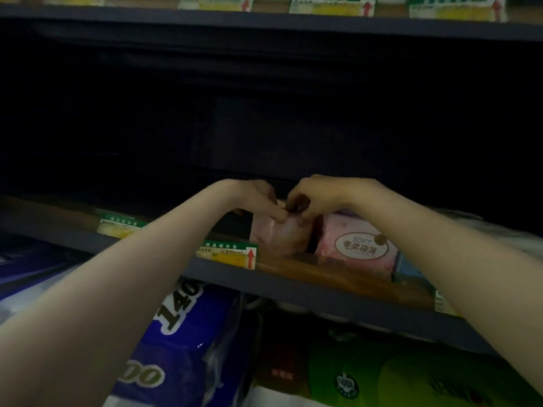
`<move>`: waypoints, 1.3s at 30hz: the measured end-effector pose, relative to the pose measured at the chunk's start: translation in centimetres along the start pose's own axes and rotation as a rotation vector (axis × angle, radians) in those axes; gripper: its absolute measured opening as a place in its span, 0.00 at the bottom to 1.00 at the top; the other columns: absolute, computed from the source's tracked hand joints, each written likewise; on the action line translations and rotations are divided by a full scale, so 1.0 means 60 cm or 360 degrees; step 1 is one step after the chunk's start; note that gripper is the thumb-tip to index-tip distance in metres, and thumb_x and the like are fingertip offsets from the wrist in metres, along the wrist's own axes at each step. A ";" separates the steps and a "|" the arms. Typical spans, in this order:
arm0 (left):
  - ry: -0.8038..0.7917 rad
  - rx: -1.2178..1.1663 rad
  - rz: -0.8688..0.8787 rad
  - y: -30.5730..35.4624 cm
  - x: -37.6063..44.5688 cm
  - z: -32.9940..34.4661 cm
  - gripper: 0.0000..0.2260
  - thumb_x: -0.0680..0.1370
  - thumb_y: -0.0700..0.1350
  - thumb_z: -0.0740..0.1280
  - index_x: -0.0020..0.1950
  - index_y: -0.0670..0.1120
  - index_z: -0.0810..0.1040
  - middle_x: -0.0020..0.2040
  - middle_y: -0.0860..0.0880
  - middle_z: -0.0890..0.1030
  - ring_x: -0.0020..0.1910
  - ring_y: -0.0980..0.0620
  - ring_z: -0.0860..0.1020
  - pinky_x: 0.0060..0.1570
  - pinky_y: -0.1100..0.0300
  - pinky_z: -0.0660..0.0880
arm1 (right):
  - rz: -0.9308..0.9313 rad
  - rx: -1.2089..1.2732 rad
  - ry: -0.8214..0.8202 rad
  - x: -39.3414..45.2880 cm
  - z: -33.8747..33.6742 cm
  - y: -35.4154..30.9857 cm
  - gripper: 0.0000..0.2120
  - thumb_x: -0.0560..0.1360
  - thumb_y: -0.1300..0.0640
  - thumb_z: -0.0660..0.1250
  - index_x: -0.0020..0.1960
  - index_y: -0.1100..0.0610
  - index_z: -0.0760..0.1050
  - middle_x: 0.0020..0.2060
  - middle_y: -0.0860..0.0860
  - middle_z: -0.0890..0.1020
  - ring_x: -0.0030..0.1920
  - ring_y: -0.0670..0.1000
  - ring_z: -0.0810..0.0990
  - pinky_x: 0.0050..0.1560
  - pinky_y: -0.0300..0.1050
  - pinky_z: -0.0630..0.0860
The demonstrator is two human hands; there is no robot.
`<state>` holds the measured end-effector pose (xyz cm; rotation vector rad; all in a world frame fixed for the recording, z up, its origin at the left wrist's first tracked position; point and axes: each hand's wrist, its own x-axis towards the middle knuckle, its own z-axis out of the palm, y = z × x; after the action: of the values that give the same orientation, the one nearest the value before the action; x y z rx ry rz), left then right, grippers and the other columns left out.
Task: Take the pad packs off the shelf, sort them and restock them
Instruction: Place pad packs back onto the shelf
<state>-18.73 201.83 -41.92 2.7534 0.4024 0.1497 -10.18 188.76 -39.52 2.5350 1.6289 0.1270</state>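
left hand [258,201] and right hand [311,196]: both pinch top of pink pad pack [279,235] | second pink pack [357,246] just right | on wooden shelf [338,277] | price tag [227,254] left

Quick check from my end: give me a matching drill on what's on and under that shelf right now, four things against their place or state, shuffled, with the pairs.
Things:
1. plain pink pack
2. pink pack with the oval SOFT label
3. price tag with the red arrow
4. blue pack printed 140

Places or states:
A. on the shelf below
B. clipped on the shelf's front edge
C. held at its top by both hands
D. standing on the shelf right of the held one, no hand gripping it

Pairs: 1-C, 2-D, 3-B, 4-A
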 end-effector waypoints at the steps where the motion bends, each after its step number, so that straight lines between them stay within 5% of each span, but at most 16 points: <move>1: 0.0030 -0.0012 0.0002 -0.007 0.002 -0.005 0.24 0.74 0.51 0.67 0.68 0.45 0.68 0.63 0.48 0.73 0.61 0.50 0.72 0.61 0.56 0.72 | 0.0001 -0.0011 -0.0003 0.004 -0.001 0.002 0.22 0.74 0.55 0.69 0.66 0.50 0.72 0.61 0.48 0.75 0.59 0.49 0.74 0.55 0.42 0.72; 6: 0.0015 -0.0224 0.0032 -0.039 0.002 -0.002 0.24 0.75 0.41 0.67 0.70 0.47 0.66 0.67 0.49 0.70 0.63 0.52 0.70 0.59 0.59 0.72 | 0.0024 0.0063 -0.0001 0.022 0.008 0.000 0.23 0.71 0.51 0.72 0.63 0.51 0.70 0.59 0.49 0.72 0.56 0.51 0.72 0.52 0.45 0.73; 18: 0.0053 0.0264 0.0179 -0.047 0.019 0.004 0.24 0.73 0.44 0.71 0.66 0.49 0.67 0.61 0.48 0.73 0.54 0.51 0.73 0.54 0.57 0.72 | 0.0109 0.0272 0.0077 0.023 0.003 -0.002 0.22 0.68 0.44 0.73 0.58 0.53 0.75 0.54 0.49 0.76 0.53 0.50 0.75 0.53 0.46 0.76; 22: 0.0060 0.0055 0.0196 -0.058 0.008 0.000 0.27 0.71 0.46 0.73 0.65 0.50 0.64 0.60 0.51 0.72 0.57 0.52 0.73 0.55 0.59 0.73 | 0.0015 0.0605 0.0320 0.024 0.012 -0.002 0.17 0.69 0.48 0.74 0.52 0.54 0.75 0.47 0.46 0.76 0.49 0.47 0.75 0.45 0.41 0.74; 26: 0.0069 -0.0442 0.0167 -0.066 -0.016 -0.020 0.33 0.71 0.45 0.74 0.70 0.50 0.60 0.58 0.54 0.71 0.59 0.54 0.72 0.53 0.62 0.72 | -0.0045 0.1092 0.0549 0.026 0.003 -0.009 0.18 0.69 0.49 0.73 0.56 0.52 0.72 0.51 0.49 0.78 0.52 0.48 0.77 0.50 0.41 0.75; 31: 0.0066 -0.0696 0.0112 -0.080 -0.035 -0.027 0.31 0.73 0.44 0.72 0.73 0.51 0.62 0.57 0.53 0.75 0.58 0.53 0.74 0.58 0.56 0.73 | -0.0043 0.1010 0.0306 0.024 -0.010 -0.020 0.30 0.70 0.50 0.73 0.67 0.51 0.65 0.57 0.47 0.72 0.56 0.47 0.74 0.51 0.38 0.74; 34: 0.0029 -0.1191 0.0080 -0.089 -0.050 -0.030 0.25 0.75 0.47 0.67 0.71 0.51 0.66 0.59 0.51 0.78 0.58 0.53 0.76 0.59 0.54 0.74 | 0.0070 0.1194 0.0390 0.028 -0.016 -0.027 0.26 0.72 0.48 0.70 0.67 0.51 0.65 0.57 0.50 0.73 0.51 0.47 0.74 0.44 0.37 0.73; 39: 0.0069 -0.0950 0.0109 -0.062 -0.053 -0.028 0.35 0.71 0.49 0.73 0.73 0.56 0.59 0.61 0.51 0.74 0.58 0.53 0.75 0.54 0.56 0.76 | 0.0508 0.1197 0.0533 0.043 -0.015 -0.029 0.24 0.78 0.44 0.57 0.70 0.53 0.63 0.62 0.53 0.71 0.55 0.53 0.72 0.48 0.44 0.69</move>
<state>-22.96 204.82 -41.84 2.1775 0.2256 0.2940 -10.81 191.90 -38.87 3.5056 1.5670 -0.0516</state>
